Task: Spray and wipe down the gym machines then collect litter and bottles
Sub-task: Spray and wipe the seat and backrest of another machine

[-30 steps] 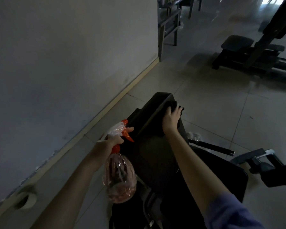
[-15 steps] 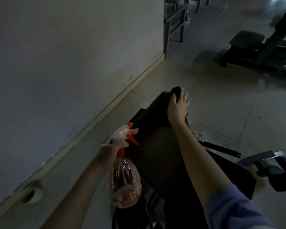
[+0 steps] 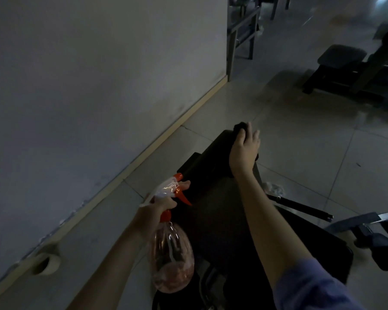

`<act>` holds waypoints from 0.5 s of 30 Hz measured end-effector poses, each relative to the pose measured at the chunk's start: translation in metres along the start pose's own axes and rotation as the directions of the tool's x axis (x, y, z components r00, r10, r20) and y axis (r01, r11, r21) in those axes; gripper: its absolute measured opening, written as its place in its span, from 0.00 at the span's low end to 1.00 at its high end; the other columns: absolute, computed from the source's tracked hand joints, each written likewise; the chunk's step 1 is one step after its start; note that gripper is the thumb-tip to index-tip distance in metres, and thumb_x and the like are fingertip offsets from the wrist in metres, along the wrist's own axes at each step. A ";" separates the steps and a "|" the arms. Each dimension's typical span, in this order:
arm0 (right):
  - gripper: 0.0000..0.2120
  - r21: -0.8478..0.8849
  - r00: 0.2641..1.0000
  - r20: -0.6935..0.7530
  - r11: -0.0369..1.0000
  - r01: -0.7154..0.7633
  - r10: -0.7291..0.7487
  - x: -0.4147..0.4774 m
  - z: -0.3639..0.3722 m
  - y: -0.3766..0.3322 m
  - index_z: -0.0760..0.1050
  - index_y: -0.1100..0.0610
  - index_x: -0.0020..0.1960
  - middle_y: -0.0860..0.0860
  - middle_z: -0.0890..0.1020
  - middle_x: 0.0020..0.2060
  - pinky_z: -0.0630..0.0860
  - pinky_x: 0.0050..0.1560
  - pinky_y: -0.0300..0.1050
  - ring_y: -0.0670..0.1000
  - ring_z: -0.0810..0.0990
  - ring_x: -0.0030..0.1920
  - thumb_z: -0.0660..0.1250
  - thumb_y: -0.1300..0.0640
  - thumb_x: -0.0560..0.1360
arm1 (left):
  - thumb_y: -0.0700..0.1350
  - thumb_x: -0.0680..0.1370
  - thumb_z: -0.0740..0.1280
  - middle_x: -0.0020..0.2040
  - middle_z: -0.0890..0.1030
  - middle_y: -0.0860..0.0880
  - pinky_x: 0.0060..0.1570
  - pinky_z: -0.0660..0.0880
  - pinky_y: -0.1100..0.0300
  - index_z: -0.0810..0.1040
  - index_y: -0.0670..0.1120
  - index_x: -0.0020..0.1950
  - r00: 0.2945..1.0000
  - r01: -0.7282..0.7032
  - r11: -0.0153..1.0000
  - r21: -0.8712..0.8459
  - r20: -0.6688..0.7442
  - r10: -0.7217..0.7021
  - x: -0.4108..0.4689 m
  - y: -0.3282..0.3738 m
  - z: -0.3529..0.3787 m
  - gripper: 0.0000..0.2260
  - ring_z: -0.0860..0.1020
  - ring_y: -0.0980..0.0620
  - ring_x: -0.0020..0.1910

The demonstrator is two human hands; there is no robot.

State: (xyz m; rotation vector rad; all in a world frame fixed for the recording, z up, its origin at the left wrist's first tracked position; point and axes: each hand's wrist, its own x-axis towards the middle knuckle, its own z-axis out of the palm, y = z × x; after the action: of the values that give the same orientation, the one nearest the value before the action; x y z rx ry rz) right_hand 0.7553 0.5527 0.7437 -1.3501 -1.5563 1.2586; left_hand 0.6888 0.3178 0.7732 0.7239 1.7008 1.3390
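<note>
Clear, orange-triggered spray bottle (image 3: 170,253) upright beside black bench pad (image 3: 215,215); dark cloth (image 3: 240,126), seemingly, at its end.

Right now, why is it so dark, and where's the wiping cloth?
Head view: the room is dim, so the dark cloth under the right hand nearly blends into the black pad; the spray bottle in the left hand catches small glints.

Place: dim indoor gym | Evidence: black padded workout bench (image 3: 222,198), second dark padded exercise machine (image 3: 343,63), glossy pale tiled floor (image 3: 300,142)
</note>
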 end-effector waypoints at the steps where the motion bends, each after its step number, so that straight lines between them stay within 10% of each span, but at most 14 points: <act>1: 0.22 0.046 1.000 -0.006 0.999 -0.002 0.002 -0.011 0.002 0.005 0.53 0.48 0.77 0.52 0.48 0.77 0.45 0.75 0.55 0.53 0.45 0.77 0.48 0.49 0.83 | 0.47 0.66 0.65 0.62 0.80 0.53 0.72 0.62 0.44 0.82 0.50 0.58 1.000 -0.004 1.000 0.002 0.009 0.004 0.000 0.000 -0.001 0.21 0.73 0.55 0.66; 15: 0.25 0.016 0.996 -0.039 0.996 -0.086 0.086 -0.029 0.006 0.032 0.45 0.50 0.78 0.54 0.45 0.77 0.46 0.75 0.58 0.55 0.44 0.76 0.48 0.49 0.83 | 0.45 0.70 0.61 0.63 0.79 0.55 0.71 0.63 0.46 0.82 0.52 0.58 1.000 -0.013 1.000 0.001 0.027 0.013 0.000 -0.003 -0.004 0.19 0.72 0.54 0.68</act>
State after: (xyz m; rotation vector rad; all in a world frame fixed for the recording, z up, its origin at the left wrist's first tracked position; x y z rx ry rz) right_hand 0.7646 0.5229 0.7140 -1.4376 -1.4728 1.2849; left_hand 0.6857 0.3156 0.7710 0.7517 1.6789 1.3315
